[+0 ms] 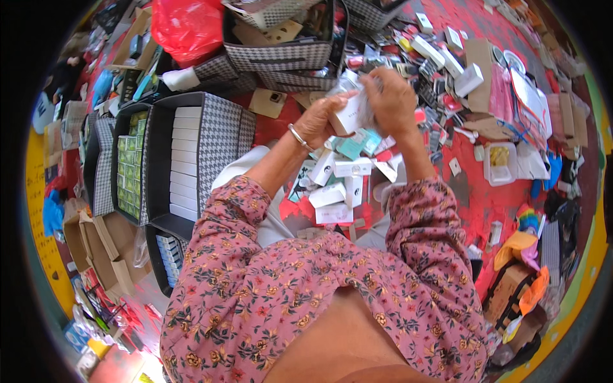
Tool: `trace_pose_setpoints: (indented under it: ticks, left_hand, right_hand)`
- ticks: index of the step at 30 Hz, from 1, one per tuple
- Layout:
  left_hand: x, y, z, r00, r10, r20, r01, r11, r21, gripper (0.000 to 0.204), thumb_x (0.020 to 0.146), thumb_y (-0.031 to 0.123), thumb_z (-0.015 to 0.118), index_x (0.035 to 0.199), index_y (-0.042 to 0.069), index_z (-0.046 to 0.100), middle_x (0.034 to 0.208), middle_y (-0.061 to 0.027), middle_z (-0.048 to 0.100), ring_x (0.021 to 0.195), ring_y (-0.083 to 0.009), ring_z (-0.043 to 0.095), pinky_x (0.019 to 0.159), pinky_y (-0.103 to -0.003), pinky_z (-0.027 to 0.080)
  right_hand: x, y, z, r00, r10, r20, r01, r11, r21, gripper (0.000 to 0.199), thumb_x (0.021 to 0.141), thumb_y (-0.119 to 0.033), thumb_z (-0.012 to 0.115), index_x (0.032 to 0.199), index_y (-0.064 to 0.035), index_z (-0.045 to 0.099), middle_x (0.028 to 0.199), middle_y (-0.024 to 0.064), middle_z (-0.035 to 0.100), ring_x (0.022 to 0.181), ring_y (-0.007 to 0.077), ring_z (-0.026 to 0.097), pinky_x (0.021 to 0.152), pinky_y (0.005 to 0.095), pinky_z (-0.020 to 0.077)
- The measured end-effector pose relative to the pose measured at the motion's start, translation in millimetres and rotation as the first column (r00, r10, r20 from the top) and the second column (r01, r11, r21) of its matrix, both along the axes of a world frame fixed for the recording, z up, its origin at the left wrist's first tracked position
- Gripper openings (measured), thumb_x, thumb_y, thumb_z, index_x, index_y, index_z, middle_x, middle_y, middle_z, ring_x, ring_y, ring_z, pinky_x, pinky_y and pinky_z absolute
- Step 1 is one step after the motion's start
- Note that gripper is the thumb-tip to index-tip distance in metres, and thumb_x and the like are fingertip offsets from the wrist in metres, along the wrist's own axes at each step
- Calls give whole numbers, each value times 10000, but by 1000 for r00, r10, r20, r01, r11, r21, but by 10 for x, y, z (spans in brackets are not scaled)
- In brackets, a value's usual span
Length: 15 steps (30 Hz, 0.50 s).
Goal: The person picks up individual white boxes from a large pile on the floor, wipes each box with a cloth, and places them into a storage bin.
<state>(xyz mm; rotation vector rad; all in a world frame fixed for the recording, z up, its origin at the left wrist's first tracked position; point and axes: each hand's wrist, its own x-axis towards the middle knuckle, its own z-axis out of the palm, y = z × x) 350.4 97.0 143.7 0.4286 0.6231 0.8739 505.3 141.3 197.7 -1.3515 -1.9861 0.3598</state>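
Red floor (485,191) carries the clutter. Both hands work above the lap: left hand (319,121) grips a small white box (350,116), right hand (391,96) pinches its clear wrapper (348,83). One checked bin (220,134) already holds a stacked row; many loose boxes (335,185) probably remain.

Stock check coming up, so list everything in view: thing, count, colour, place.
small box: one, white, held between both hands
clear wrapper: one, transparent, at the fingertips above the box
loose boxes: several, white, piled on the lap
houndstooth bin: one, black and white, left, holding a stacked row of white boxes
plastic bag: one, red, top left
clear tub: one, right, on the red floor
bracelet: one, silver, left wrist
left hand: on the box
right hand: on the wrapper
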Motion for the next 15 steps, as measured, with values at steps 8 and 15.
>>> trace_pose_setpoints:
  ticks: [8, 15]
  left_hand:
    - [-105, 53, 39, 954, 117, 277, -86, 989, -123, 643, 718, 372, 597, 1215, 20, 390, 1130, -183, 509, 957, -358, 560, 718, -378, 530]
    - [-30, 8, 85, 938, 302, 171, -300, 953, -35, 484, 719, 330, 611, 1155, 214, 436, 1051, -60, 533, 919, -207, 553, 712, -426, 495]
  right_hand:
    - [720, 458, -195, 833, -483, 269, 477, 874, 90, 260, 800, -285, 525, 777, -27, 545, 769, 160, 600, 716, 352, 578, 631, 422, 451]
    - [172, 199, -266, 728, -456, -513, -420, 295, -858, 502, 808, -434, 562, 1060, 1, 557, 907, 79, 599, 825, 182, 568, 727, 301, 451]
